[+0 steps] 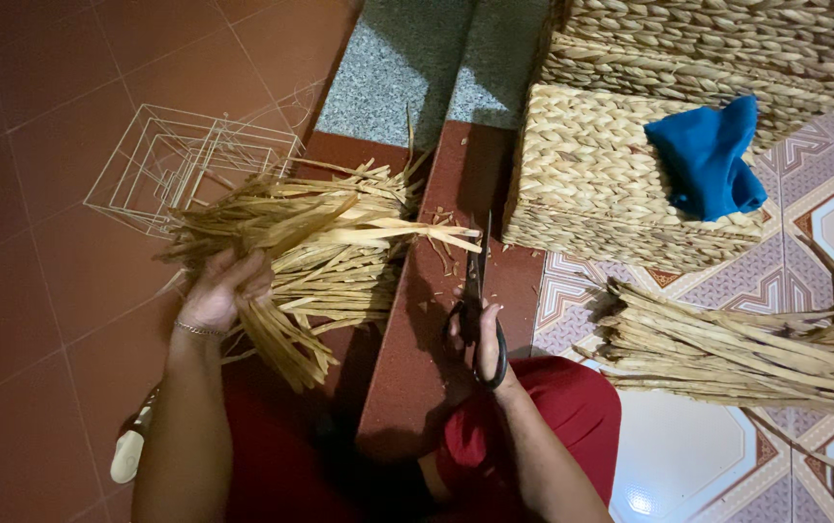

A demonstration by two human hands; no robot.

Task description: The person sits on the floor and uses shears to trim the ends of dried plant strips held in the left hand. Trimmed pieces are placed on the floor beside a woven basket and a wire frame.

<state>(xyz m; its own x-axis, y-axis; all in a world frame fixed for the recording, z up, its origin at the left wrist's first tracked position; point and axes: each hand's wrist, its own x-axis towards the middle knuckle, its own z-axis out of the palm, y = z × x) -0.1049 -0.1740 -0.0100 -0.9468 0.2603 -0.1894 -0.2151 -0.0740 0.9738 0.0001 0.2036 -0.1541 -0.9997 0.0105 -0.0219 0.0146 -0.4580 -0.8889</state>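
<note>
Red-clothed knees (543, 407) sit closest. Right hand (480, 339) grips black-handled scissors (476, 291) over the raised red-tiled step's (465, 174) edge, blades seemingly closed, though dim. Left hand (218, 291) clamps a bundle of flat dried straw strips (310, 252). Beyond lie white wire frame boxes (180, 165), and woven straw baskets (611, 184) bearing a blue cloth (708, 155).

Right fiber bundle (746, 349) cut off at edge
</note>
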